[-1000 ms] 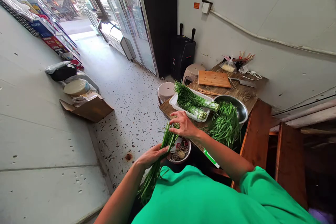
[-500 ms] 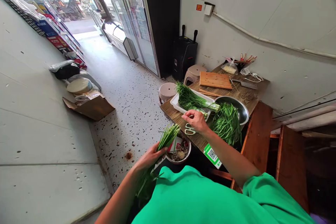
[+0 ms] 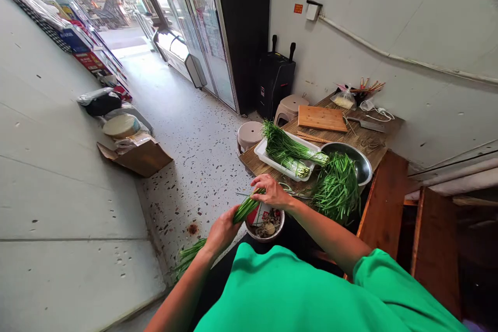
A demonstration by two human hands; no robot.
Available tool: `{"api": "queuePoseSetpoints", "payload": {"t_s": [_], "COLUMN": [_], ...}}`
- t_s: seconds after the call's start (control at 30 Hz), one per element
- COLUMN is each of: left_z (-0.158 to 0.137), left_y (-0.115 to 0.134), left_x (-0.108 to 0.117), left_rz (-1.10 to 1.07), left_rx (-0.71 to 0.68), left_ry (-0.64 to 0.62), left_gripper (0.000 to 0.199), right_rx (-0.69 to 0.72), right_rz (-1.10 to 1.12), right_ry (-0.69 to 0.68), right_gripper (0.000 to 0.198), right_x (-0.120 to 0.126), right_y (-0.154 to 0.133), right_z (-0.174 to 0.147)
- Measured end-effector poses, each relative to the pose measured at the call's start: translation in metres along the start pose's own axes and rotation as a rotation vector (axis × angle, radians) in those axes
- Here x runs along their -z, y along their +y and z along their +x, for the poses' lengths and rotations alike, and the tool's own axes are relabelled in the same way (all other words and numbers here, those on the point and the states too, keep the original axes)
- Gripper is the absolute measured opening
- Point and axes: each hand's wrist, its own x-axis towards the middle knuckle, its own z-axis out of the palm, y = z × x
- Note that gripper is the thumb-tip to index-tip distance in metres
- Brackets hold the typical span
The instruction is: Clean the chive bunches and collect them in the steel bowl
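My left hand is wrapped around a bunch of garlic chives, whose leafy ends trail out behind my wrist at lower left. At the pale stem ends, my right hand pinches with thumb and fingers. Directly below is a bin holding scraps and a red-and-white piece. On the table, a white tray carries more chives in bundles. Loose green chives spill over the near side of a steel bowl. Scissors lie partly behind my right hand.
A cutting board and a cleaver lie toward the back of the wooden table. Plastic stools stand beyond its left edge. A wooden bench is at right. An open cardboard box sits by the left wall.
My right hand has moved left and down from above the table edge to the stem ends. The bunch has tilted lower, its leafy ends now showing left of my forearm.
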Motion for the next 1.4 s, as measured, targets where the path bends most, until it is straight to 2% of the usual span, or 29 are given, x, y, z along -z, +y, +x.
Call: {"api": "queuePoseSetpoints", "payload": {"t_s": [0.1, 0.17, 0.27, 0.4, 0.47, 0.57, 0.6, 0.7, 0.73, 0.87, 1.0, 1.13, 1.27, 1.4], "left_z": [-0.002, -0.003, -0.003, -0.002, -0.003, -0.007, -0.008, -0.012, -0.013, -0.013, -0.012, -0.012, -0.012, -0.013], "left_y": [0.001, -0.002, -0.007, -0.002, 0.004, 0.012, 0.014, 0.013, 0.012, 0.008, 0.009, 0.014, 0.016, 0.014], "left_x": [0.003, 0.004, 0.004, 0.005, 0.007, 0.011, 0.012, 0.014, 0.015, 0.019, 0.024, 0.022, 0.021, 0.021], "left_rz": [-0.031, 0.028, 0.108, 0.086, -0.026, -0.285, -0.368, -0.55, -0.587, -0.77, -0.999, -1.068, -1.077, -1.04], "left_rx": [-0.051, -0.049, -0.009, -0.021, -0.057, 0.002, 0.045, 0.149, 0.177, 0.282, 0.371, 0.386, 0.342, 0.298], "left_ry": [-0.071, -0.053, -0.008, -0.001, -0.107, -0.335, -0.396, -0.496, -0.506, -0.573, -0.687, -0.688, -0.643, -0.557], "left_gripper": [0.029, 0.031, 0.034, 0.031, 0.023, 0.034, 0.039, 0.043, 0.044, 0.053, 0.054, 0.054, 0.051, 0.034], "right_rx": [-0.161, -0.248, -0.172, -0.028, -0.126, -0.377, -0.423, -0.456, -0.465, -0.441, -0.406, -0.502, -0.498, -0.487], "right_rz": [0.141, 0.135, 0.068, 0.101, 0.248, 0.486, 0.529, 0.572, 0.598, 0.883, 1.03, 1.051, 0.815, 0.782], "right_ry": [0.138, 0.21, 0.13, 0.008, 0.054, 0.259, 0.25, 0.011, -0.041, -0.03, -0.066, -0.14, -0.046, -0.02], "right_gripper": [0.021, 0.031, 0.037, 0.02, 0.025, 0.036, 0.037, 0.054, 0.053, 0.037, 0.04, 0.036, 0.018, 0.015], "right_x": [0.017, 0.029, 0.031, 0.015, 0.018, 0.034, 0.038, 0.031, 0.023, -0.003, 0.004, 0.015, 0.014, 0.018], "right_y": [0.007, 0.006, -0.004, -0.01, -0.004, 0.008, 0.01, 0.002, -0.003, -0.015, -0.016, -0.02, -0.023, -0.025], "right_z": [0.005, 0.003, -0.005, -0.012, -0.009, -0.005, -0.005, -0.012, -0.014, -0.021, -0.021, -0.019, -0.016, -0.013]}}
